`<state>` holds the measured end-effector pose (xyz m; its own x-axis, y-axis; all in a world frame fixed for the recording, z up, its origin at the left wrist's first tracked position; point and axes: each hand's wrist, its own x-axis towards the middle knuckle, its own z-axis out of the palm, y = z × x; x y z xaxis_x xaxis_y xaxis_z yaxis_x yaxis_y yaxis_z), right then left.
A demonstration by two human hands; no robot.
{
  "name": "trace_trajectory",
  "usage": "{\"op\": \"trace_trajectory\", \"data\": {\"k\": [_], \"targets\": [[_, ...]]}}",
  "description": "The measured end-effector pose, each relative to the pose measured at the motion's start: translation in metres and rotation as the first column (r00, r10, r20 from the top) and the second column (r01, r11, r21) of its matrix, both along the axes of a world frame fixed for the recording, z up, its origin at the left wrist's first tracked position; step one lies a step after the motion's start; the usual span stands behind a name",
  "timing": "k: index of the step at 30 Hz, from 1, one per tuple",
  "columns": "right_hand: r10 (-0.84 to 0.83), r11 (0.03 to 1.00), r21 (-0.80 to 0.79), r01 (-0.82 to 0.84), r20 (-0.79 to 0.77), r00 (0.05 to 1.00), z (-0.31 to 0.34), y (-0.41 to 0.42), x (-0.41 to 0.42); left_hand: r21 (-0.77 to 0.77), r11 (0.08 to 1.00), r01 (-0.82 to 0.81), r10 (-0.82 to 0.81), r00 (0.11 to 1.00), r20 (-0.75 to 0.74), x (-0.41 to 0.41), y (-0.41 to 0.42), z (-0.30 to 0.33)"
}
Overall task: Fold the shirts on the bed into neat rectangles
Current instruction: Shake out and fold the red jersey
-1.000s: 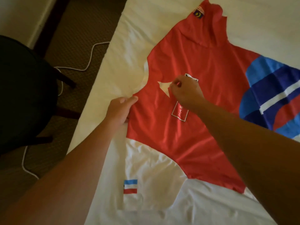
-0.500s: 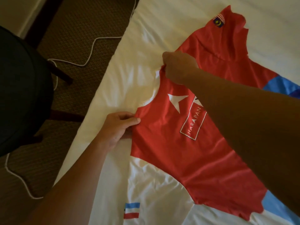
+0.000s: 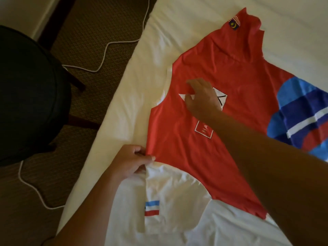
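- Head view, the only one we've got: we're looking down at the bed point(image 3: 134, 89), white sheet, with a red shirt point(image 3: 209, 157) spread flat across it near the left edge.
- The shirt has a white sleeve point(image 3: 170, 192) with a small blue-white-red flag patch point(image 3: 152, 208) on it, lying closest to us. The far sleeve point(image 3: 246, 38) is red, pointing away, and it's got a little flag badge point(image 3: 234, 23) near its end.
- On the right side the shirt turns into blue, navy and white stripes point(image 3: 301, 118).
- Our left hand point(image 3: 132, 163) pinches the edge of the red fabric, right where the red body meets the white sleeve, thumb on top and fingers curled under.
- Our right hand point(image 3: 202, 98) lies flat on the chest area, fingers relaxed and spread a bit, pressing on the cloth next to the white star-ish print point(image 3: 185, 98). Not gripping anything as far as we can see.
- A boxed white logo point(image 3: 204, 129) sits just below that hand, half hidden under our forearm, so we only read "HA".
- Off the bed on the left: brownish patterned carpet point(image 3: 99, 32), a white cable point(image 3: 106, 48) snaking across it, and a big dark round thing point(image 3: 30, 96) on dark legs, looks like a chair or stool but we can't tell which.
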<state>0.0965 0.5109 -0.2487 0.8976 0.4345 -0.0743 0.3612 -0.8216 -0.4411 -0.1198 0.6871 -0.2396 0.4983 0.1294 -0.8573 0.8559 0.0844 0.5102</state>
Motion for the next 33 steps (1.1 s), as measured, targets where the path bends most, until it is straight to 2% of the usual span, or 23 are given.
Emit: {"op": "trace_trajectory", "data": {"k": [2,5,7,9,11,13,14,16,17,18,21,24,26,27,29,30,31,33], "targets": [[-0.039,0.999,0.01,0.039,-0.025,0.999,0.005,-0.019,-0.035,0.063,0.992,-0.11,0.109,0.994,0.015,-0.013,-0.004,0.0],[-0.141,0.99,0.007,0.141,-0.056,0.988,0.008,-0.054,-0.105,0.063,0.915,-0.399,0.4,0.917,0.008,-0.029,-0.014,0.007],[-0.232,0.973,-0.017,0.231,-0.089,0.969,0.007,-0.078,-0.16,0.055,0.915,-0.4,0.4,0.916,0.0,-0.043,-0.02,0.01],[-0.355,0.935,-0.029,0.354,-0.102,0.929,0.005,-0.101,-0.214,0.072,0.954,-0.292,0.294,0.956,-0.019,-0.06,-0.027,0.013],[-0.569,0.813,0.013,0.583,-0.196,0.798,0.012,-0.115,-0.263,0.125,0.975,-0.186,0.191,0.981,-0.033,-0.079,-0.034,0.015],[-0.723,0.616,0.023,0.787,-0.38,0.577,0.016,-0.119,-0.305,0.167,0.979,-0.114,0.122,0.992,-0.037,-0.098,-0.044,0.013],[-0.744,0.502,0.03,0.865,-0.496,0.449,0.017,-0.117,-0.32,0.171,0.982,-0.082,0.09,0.995,-0.036,-0.106,-0.05,0.013],[-0.68,0.276,0.013,0.961,-0.704,0.205,0.014,-0.111,-0.338,0.17,0.985,-0.019,0.027,0.999,-0.045,-0.121,-0.06,0.009],[-0.621,0.231,-0.012,0.973,-0.772,0.138,0.012,-0.109,-0.342,0.175,0.985,0.011,-0.001,0.998,-0.055,-0.127,-0.063,0.007],[-0.568,0.26,-0.036,0.965,-0.814,0.123,0.01,-0.107,-0.344,0.177,0.984,0.034,-0.023,0.998,-0.065,-0.132,-0.066,0.005],[-0.485,0.497,-0.076,0.864,-0.85,0.205,0.012,-0.107,-0.345,0.193,0.981,0.02,-0.004,0.996,-0.084,-0.144,-0.07,0.004],[-0.429,0.583,-0.052,0.811,-0.867,0.253,0.014,-0.123,-0.345,0.324,0.944,-0.065,0.088,0.994,-0.059,-0.154,-0.08,0.003],[-0.404,0.673,-0.051,0.738,-0.861,0.309,0.018,-0.14,-0.345,0.525,0.851,-0.036,0.079,0.995,-0.058,-0.158,-0.099,0.006],[-0.416,0.723,-0.056,0.688,-0.831,0.37,0.02,-0.151,-0.344,0.668,0.744,0.012,0.036,0.998,-0.058,-0.16,-0.112,0.009],[-0.481,0.78,-0.079,0.62,-0.709,0.516,0.023,-0.183,-0.342,0.872,0.486,0.051,-0.149,0.989,0.025,-0.16,-0.142,0.011],[-0.512,0.793,-0.087,0.603,-0.633,0.581,0.023,-0.202,-0.34,0.913,0.406,0.027,-0.297,0.949,0.104,-0.156,-0.157,0.011],[-0.532,0.801,-0.089,0.592,-0.561,0.635,0.021,-0.225,-0.337,0.933,0.361,0.007,-0.457,0.873,0.171,-0.15,-0.173,0.011],[-0.551,0.813,-0.084,0.577,-0.434,0.713,0.016,-0.275,-0.334,0.948,0.308,0.077,-0.731,0.657,0.184,-0.132,-0.203,0.007]]}}
